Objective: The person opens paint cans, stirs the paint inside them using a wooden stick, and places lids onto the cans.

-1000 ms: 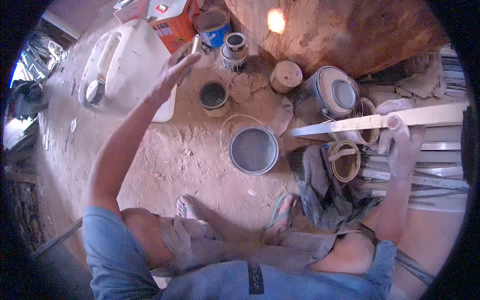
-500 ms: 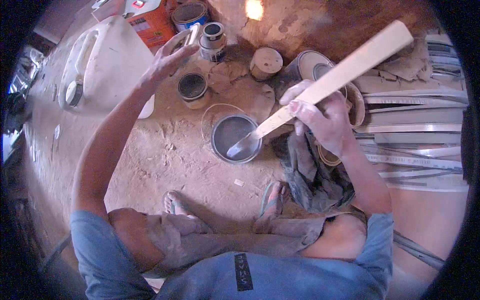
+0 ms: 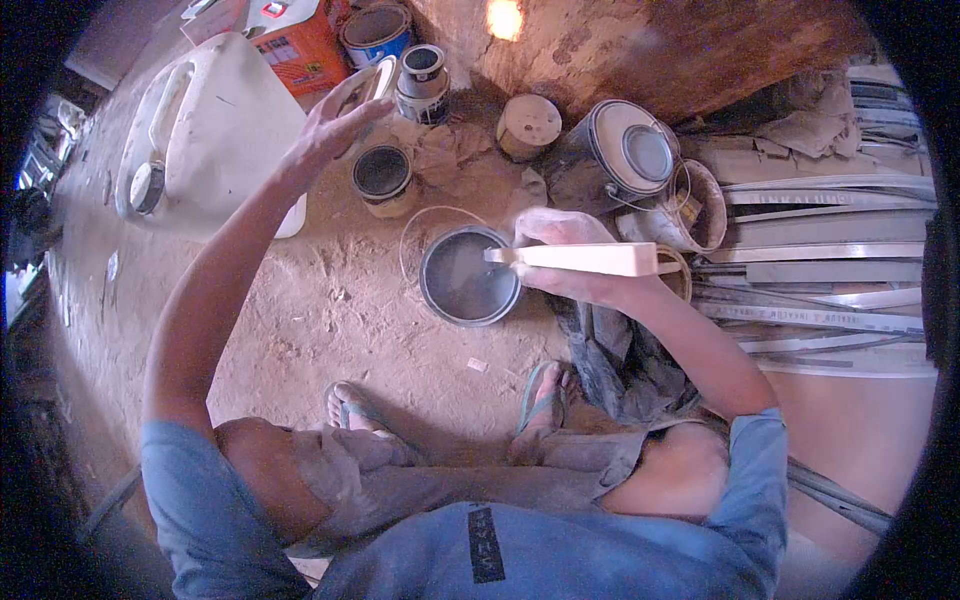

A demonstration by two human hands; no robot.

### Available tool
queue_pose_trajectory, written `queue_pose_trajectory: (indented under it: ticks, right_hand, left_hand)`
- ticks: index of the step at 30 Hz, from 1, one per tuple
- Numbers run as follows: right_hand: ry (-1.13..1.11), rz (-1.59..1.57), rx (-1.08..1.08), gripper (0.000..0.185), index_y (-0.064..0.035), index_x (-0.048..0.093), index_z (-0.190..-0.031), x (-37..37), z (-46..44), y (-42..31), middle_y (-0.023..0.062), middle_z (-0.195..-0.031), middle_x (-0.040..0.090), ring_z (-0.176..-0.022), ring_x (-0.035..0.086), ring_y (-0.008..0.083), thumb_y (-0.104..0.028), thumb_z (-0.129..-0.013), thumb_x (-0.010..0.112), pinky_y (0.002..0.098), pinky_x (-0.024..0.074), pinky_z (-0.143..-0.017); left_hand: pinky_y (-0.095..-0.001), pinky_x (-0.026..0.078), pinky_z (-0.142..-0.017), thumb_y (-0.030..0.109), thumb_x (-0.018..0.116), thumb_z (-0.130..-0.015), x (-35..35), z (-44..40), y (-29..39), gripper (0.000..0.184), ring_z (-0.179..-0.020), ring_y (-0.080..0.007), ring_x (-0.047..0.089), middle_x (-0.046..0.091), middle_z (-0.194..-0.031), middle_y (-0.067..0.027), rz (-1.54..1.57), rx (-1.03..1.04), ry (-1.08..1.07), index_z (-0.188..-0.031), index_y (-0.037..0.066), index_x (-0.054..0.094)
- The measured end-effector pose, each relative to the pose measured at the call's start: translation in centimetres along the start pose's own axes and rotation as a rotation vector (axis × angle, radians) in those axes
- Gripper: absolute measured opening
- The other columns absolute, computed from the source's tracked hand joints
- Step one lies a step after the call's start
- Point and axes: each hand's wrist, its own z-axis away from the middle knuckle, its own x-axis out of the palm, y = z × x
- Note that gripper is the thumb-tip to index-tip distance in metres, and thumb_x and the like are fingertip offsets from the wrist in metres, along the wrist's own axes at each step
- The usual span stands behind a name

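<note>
My right hand [image 3: 570,255] is closed around a pale wooden stick [image 3: 600,259]. The stick's lower end reaches over the rim and into an open can [image 3: 465,285] of grey liquid, standing on the floor with its wire handle lying to the left. At upper left, my left hand [image 3: 335,130] has its fingers and thumb around a pale-rimmed round container [image 3: 377,85], tilted so that its contents are hidden. Just below that hand stands a smaller open can [image 3: 383,172] with a dark inside.
A large white jerrycan [image 3: 215,130] stands at left. Behind are an orange box [image 3: 300,50], a blue-labelled can [image 3: 377,35], stacked small cans [image 3: 423,85] and a pale round tub [image 3: 530,125]. A lidded pail [image 3: 630,150], dark cloth [image 3: 620,360] and long strips [image 3: 830,255] are at right.
My right hand has moved left and slightly down toward the can. The stick has swung from a slant to nearly level in view. My left hand has barely moved.
</note>
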Motion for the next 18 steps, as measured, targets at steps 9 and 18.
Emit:
queue_pose_trajectory:
  ticks: [9, 18]
  right_hand:
    - [-0.279, -0.276, 0.206, 0.047, -0.0088, 0.067, -0.125, 0.6, 0.4, -2.2, 0.0169, -0.118, 0.070, -0.113, 0.066, 0.0314, -0.038, -0.088, 0.070, 0.0397, 0.0504, -0.100]
    - [-0.073, -0.084, -0.034, 0.022, -0.0066, 0.071, -0.100, 1.4, -0.4, -0.2, 0.0135, -0.091, 0.072, -0.088, 0.070, 0.0316, -0.025, -0.089, 0.067, 0.0396, 0.0555, -0.080]
  left_hand:
    - [-0.0355, 0.031, -0.117, 0.048, 0.063, -0.094, -0.4, 0.6, 0.2, 0.078, -0.140, -0.0211, 0.041, 0.046, -0.152, -0.0112, 0.000, 0.047, -0.088, -0.153, 0.003, 0.040]
    - [-0.0356, 0.041, -0.109, 0.057, 0.075, -0.081, 0.1, 0.2, 0.1, 0.095, -0.129, -0.0229, 0.055, 0.055, -0.142, -0.0155, 0.062, 0.051, -0.036, -0.151, 0.002, 0.043]
